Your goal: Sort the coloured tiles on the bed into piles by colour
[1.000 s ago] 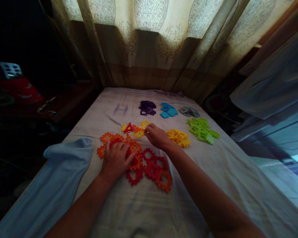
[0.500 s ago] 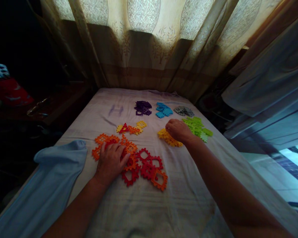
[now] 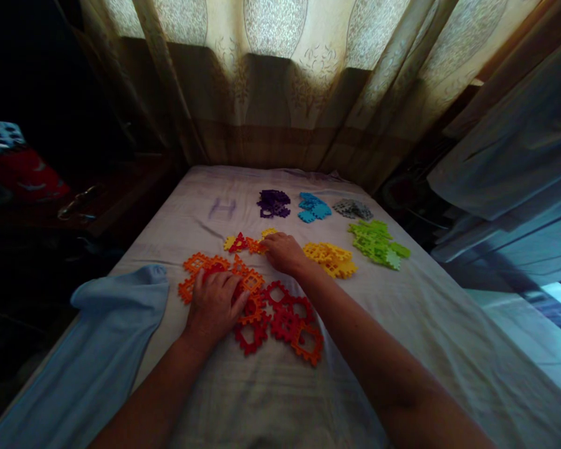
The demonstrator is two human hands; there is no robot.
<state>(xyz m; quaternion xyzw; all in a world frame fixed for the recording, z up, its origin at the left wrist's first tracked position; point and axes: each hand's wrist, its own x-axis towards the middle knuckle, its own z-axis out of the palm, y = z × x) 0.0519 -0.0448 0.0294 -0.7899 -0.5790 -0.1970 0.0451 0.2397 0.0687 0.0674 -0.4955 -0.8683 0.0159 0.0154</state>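
My left hand [image 3: 217, 305] lies flat, fingers apart, over red and orange toothed interlocking plastic pieces. Around it spread orange pieces [image 3: 199, 262] and red pieces [image 3: 285, 324], flat on the sheet. My right hand [image 3: 283, 251] is at the right end of a small mixed row, its fingers drawn together over the orange pieces [image 3: 252, 245]; what is between the fingertips is hidden. In that row are also a red triangular piece [image 3: 238, 242] and a yellow piece [image 3: 269, 232]. A pile of yellow pieces [image 3: 331, 259] lies to the right of my right hand.
Purple [image 3: 273, 204], blue [image 3: 314, 207], grey [image 3: 352, 209] and lime green [image 3: 378, 243] piles of pieces lie farther back and right. Light blue cloth [image 3: 121, 318] drapes over the left edge of the sheet-covered bed [image 3: 177, 212]. A curtain [image 3: 271, 112] hangs behind.
My right hand has moved left from the yellow pile to the small mixed row. My left hand stays on the red and orange pieces; the view has shifted slightly.
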